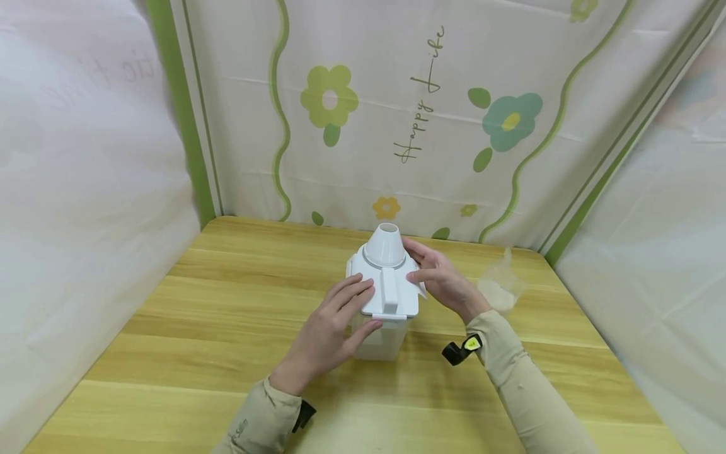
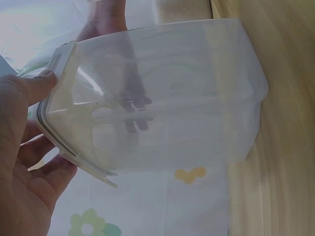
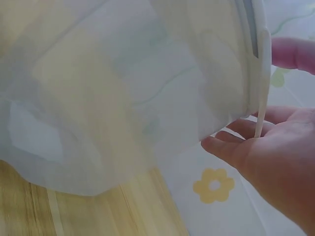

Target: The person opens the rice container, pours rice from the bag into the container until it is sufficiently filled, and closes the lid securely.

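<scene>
I log the clear box [image 1: 379, 345] upright on the wooden table [image 1: 198, 340], white lid [image 1: 406, 297] on. My left hand [image 1: 324, 325]: spread, fingers on the lid, thumb at its front edge. My right hand [image 1: 444, 280]: holds the lid's right edge, thumb on top. Cone [image 1: 385, 251] atop lid; bag [image 1: 499, 291] to the right.

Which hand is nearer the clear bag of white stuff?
The right hand, at the side of the white lid facing the bag; the left hand is across the lid, farther away.
</scene>
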The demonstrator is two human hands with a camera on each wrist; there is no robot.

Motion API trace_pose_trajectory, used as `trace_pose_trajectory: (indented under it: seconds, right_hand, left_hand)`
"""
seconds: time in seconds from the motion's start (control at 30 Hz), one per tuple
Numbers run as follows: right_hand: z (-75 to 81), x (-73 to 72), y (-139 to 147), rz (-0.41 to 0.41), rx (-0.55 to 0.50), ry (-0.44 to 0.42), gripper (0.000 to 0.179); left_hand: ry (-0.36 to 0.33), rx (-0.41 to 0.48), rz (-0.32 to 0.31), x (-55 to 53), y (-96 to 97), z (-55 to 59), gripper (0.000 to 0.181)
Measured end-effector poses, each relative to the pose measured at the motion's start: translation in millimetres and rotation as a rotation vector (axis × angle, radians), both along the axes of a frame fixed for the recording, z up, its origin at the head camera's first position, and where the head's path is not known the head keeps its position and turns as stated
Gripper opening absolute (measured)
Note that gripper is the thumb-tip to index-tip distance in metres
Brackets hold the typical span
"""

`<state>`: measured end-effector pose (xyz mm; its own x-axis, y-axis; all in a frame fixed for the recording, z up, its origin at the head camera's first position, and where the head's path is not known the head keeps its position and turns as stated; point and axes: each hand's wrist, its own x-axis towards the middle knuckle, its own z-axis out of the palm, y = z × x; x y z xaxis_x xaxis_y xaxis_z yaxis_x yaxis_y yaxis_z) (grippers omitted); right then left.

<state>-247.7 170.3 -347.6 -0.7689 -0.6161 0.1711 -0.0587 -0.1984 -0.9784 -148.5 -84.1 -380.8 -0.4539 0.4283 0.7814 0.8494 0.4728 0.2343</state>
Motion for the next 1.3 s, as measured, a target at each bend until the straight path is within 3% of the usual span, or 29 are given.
trace_pose_trajectory:
  seconds: [0.6,0.87,1.07,1.3]
  right_hand:
    - [-1.6,-7.9,8,0.067,-0.010,-0.030,0.077]
    - [-1.8,-5.3,11,0.056,0.039,-0.053,0.081]
    - [0.0,-1.0,9,0.001,0.090,-0.045,0.085]
    - [0.2,8.4,8,-0.121,0.183,0.015,0.081]
  left_hand:
    - [0.014,-0.009,-0.002,-1.6,-0.2,-0.7,0.052]
    - [-0.002,0.004,-0.008,-1.0,-0.1,-3.5,0.049]
    - [-0.008,-0.010,0.021,-1.5,-0.9,-5.3,0.049]
    - [0.030,0.026,0.128,-5.9,-3.0,-8.8,0.048]
